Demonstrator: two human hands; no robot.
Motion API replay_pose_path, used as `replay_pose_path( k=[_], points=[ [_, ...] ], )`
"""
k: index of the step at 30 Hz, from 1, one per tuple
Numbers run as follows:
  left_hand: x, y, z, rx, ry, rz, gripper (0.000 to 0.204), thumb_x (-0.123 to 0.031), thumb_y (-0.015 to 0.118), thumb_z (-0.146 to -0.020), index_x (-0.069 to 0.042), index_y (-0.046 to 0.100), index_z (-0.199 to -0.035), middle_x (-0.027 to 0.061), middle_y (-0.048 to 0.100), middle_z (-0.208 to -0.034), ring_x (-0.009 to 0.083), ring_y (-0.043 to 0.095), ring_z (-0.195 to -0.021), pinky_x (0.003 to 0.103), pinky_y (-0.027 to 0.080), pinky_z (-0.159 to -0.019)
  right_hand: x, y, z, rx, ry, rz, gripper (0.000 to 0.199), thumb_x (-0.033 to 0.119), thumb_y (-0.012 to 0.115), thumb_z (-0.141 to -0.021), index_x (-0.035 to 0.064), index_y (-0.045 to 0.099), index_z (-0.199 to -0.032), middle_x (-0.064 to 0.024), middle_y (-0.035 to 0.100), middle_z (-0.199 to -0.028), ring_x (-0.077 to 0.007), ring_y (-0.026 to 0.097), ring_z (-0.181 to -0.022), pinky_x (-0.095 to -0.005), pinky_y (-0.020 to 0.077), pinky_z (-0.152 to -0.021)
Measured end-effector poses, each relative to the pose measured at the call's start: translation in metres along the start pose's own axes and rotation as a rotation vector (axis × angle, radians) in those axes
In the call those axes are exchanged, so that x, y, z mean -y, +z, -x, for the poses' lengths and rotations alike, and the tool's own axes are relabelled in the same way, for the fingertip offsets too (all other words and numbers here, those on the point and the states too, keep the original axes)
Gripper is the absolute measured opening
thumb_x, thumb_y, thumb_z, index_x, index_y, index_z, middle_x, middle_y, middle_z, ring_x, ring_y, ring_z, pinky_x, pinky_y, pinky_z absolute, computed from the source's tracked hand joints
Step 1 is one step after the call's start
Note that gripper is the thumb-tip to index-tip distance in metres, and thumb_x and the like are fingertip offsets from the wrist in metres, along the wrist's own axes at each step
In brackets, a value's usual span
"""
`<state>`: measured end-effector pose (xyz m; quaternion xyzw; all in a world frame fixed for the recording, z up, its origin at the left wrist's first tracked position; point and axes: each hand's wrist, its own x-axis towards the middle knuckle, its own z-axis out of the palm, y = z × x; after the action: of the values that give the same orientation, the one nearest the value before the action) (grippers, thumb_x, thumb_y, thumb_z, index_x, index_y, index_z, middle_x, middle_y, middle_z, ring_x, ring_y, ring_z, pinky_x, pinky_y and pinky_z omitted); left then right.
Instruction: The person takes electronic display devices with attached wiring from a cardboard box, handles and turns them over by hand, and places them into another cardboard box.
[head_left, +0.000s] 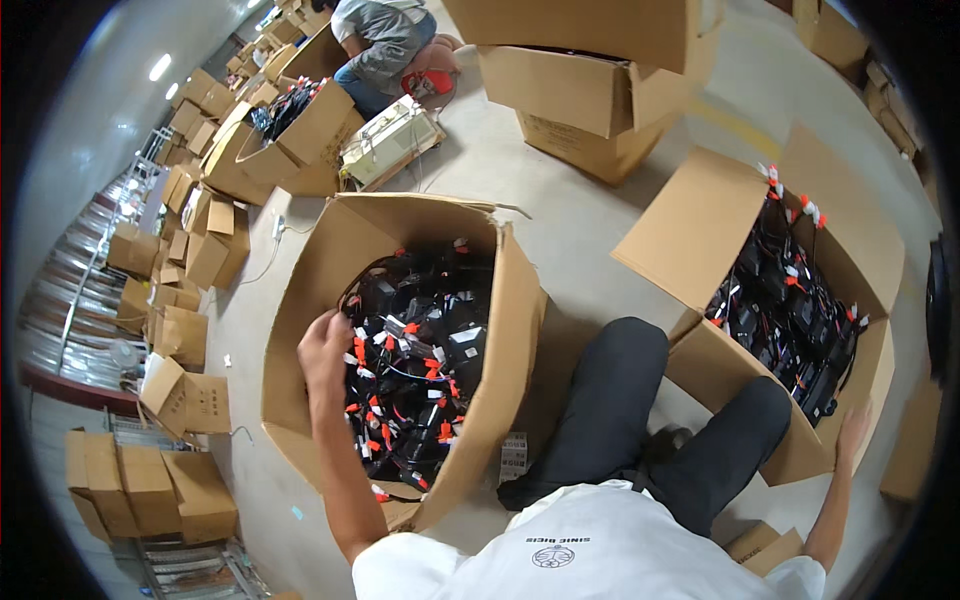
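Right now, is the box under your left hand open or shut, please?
Open: the box has its flaps up, black wired parts showing inside beside the left hand.

Head camera looks steeply down over cardboard box (300, 330).

The left hand (325, 352) is down inside the big open carton (300, 300), hard against its left wall; to its right a dense tangle of black wired parts (420, 360) fills the box, leaving no clear gap. The right hand (852, 432) rests at the outer corner of the second carton (690, 230), also packed with black wired units (790, 310). Between the hands, the person's bent knees (640, 400) block a straight crossing. Bare floor (560, 200) opens beyond both cartons.
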<state>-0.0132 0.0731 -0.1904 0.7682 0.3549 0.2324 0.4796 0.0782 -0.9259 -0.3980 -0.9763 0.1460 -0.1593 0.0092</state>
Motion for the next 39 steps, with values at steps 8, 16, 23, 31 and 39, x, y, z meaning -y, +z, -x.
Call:
replay_pose_path(
  k=[8,16,23,31,39],
  points=[
    [0.211,-0.161,-0.063,-0.419,-0.406,0.086,0.027,-0.017,0.065,-0.092,0.004,0.064,-0.109,0.0056,0.066,-0.085,0.0113,0.061,-0.066,0.023,0.048,-0.052,0.017,-0.058,0.029,0.314,0.006,0.050,0.055,0.017,0.056,-0.093,-0.0049,0.041,-0.141,-0.0252,0.050,-0.139,-0.0424,0.045,-0.129,-0.0451,0.0353,-0.110],
    [0.269,-0.121,-0.090,-0.502,-0.147,-0.672,0.033,-0.002,0.057,-0.075,0.004,0.068,-0.105,0.0245,0.066,-0.107,0.0424,0.062,-0.106,0.044,0.047,-0.097,0.046,-0.097,0.044,0.579,0.112,-0.284,0.036,0.020,0.059,-0.088,-0.0108,0.064,-0.107,-0.0210,0.068,-0.094,-0.0205,0.065,-0.081,-0.0339,0.0518,-0.066],
    [0.224,-0.073,-0.069,-0.045,0.160,-1.186,0.058,-0.014,0.068,-0.078,-0.005,0.053,-0.133,0.0180,0.046,-0.142,0.0375,0.042,-0.133,0.053,0.033,-0.111,0.080,-0.112,0.081,0.508,0.078,-0.227,0.033,0.021,0.052,-0.092,-0.0070,0.058,-0.076,-0.0128,0.058,-0.065,-0.0173,0.055,-0.063,-0.0384,0.0429,-0.058],
    [0.271,-0.059,-0.105,-0.096,0.151,-1.653,0.034,-0.017,0.059,-0.088,-0.008,0.062,-0.120,0.0128,0.047,-0.142,0.0308,0.042,-0.134,0.051,0.040,-0.102,0.086,-0.107,0.079,0.492,0.015,-0.240,0.031,0.020,0.054,-0.091,-0.0087,0.058,-0.079,-0.0201,0.058,-0.066,-0.0232,0.055,-0.060,-0.0413,0.0431,-0.059],
    [0.090,-0.104,-0.083,0.105,-0.092,-1.197,0.042,-0.011,0.076,-0.059,0.000,0.070,-0.100,0.0187,0.072,-0.094,0.0352,0.071,-0.086,0.043,0.056,-0.080,0.091,-0.114,0.083,0.540,-0.004,-0.338,0.028,0.015,0.056,-0.086,-0.0117,0.063,-0.090,-0.0172,0.064,-0.072,-0.0188,0.060,-0.069,-0.0360,0.0485,-0.065]
  ],
)
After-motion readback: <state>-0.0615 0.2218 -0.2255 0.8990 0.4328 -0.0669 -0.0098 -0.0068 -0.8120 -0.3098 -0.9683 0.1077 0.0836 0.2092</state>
